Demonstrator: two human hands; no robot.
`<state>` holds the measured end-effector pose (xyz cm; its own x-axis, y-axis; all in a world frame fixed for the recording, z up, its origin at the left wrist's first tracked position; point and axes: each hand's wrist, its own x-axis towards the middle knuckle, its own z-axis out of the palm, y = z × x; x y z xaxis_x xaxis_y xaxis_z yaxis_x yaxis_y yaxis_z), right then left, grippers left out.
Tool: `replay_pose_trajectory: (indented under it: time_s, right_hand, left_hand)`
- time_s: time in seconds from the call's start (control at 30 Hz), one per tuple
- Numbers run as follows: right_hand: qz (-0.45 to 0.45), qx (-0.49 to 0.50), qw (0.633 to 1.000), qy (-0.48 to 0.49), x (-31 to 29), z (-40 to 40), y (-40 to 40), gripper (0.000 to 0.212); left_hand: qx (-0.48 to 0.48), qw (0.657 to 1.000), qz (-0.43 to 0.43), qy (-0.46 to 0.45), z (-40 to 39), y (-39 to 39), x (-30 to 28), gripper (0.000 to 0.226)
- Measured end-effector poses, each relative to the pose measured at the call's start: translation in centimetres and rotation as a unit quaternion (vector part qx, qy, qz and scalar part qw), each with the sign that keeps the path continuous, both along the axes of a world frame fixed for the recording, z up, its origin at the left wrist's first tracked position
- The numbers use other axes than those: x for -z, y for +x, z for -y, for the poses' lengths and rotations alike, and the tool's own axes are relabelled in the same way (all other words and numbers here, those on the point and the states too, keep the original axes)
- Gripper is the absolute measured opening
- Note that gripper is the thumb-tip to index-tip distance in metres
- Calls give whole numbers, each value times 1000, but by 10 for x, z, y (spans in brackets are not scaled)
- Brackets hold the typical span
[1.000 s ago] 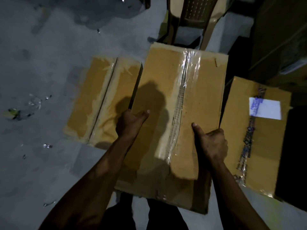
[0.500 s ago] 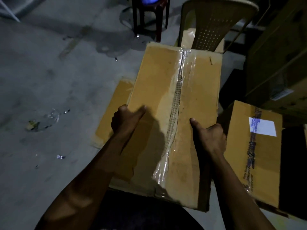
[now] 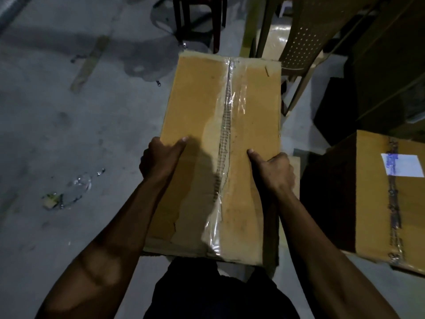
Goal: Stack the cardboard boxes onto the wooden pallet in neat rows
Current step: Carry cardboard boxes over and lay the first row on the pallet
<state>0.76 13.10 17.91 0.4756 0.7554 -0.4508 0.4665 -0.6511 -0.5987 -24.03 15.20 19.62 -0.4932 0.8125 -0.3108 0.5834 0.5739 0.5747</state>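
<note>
Two hands carry a taped cardboard box [image 3: 220, 153] above a concrete floor [image 3: 69, 123].
Left hand [image 3: 161, 161] and right hand [image 3: 274, 172] grip its sides — thumbs on top.

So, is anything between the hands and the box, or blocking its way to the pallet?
Nothing lies between them: the left hand and right hand grip the taped box by its sides. No pallet is in view, so that path cannot be judged; a plastic chair stands just ahead.

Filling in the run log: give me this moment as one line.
phase: carrying | left hand: grips taped box left edge | right hand: grips right edge | labelled box: right | pallet: unseen
</note>
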Motion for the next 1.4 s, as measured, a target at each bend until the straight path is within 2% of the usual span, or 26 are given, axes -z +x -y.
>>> replay_pose_trajectory:
  time_s: [0.07,0.1,0.17,0.2,0.33,0.5,0.57,0.7,0.93,1.0,1.1,1.2,1.3,1.4]
  right_hand:
    - [-34,-24,999,1,17,-8,-13,67]
    - [-46,-46,998,2,27,-9,-19,66]
    - [-37,-88,995,-8,45,-7,-25,75]
    - [-20,-101,994,-22,51,-4,-26,81]
    - [17,-132,990,-41,63,5,-23,90]
    - [-32,-155,987,1,64,7,-15,81]
    - [-44,-142,988,29,63,13,-6,73]
    - [-25,-94,995,28,68,32,29,74]
    - [-21,-59,998,16,95,48,142,76]
    - [-30,-67,997,5,110,52,177,77]
    - [-47,-83,995,-26,138,59,228,76]
    - [-70,-83,993,-54,161,67,268,75]
    - [-77,-102,988,-89,185,69,294,81]
    - [-90,-123,983,-105,235,72,313,95]
  left_hand:
    - [54,997,48,-8,-13,-17,20,91]
    - [117,991,55,-20,-15,-22,32,91]
    - [250,967,7,-57,-12,-22,53,83]
    - [270,961,-10,-64,-6,-20,62,82]
    - [282,953,-90,-70,11,-18,95,81]
    - [287,941,-173,-59,9,-8,95,79]
    - [286,942,-169,-49,13,13,88,79]
    - [294,949,-110,-36,27,77,75,73]
    - [351,934,-68,13,45,233,73,70]
    - [357,931,-70,-1,50,279,82,69]
    - [318,946,-33,-54,53,334,118,71]
    - [182,972,81,-124,61,364,155,77]
    - [52,975,141,-165,72,374,190,62]
    - [-19,970,155,-187,88,375,220,61]
